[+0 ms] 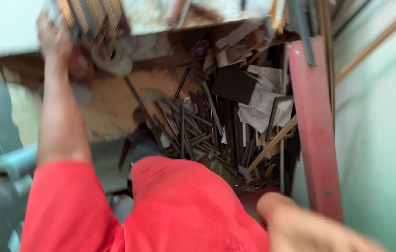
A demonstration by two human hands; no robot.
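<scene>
Scrap pile (216, 126) hemmed by red beam (314, 130) and bench edge (2, 46). Left hand (53, 35) reaches up, fingers spread on the bench. Right hand (310, 228) low, blurred; grip undeterminable.

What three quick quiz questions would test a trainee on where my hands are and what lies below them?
1. True or false: the left hand reaches up to the bench edge.
2. What fills the bin below? A) frame strips and paper scraps B) water C) folded cloth
3. Fill in: the right hand is low, near the upright ____ board.

Key: 1 true; 2 A; 3 red. The view is blurred, so finer detail cannot be told.
</scene>
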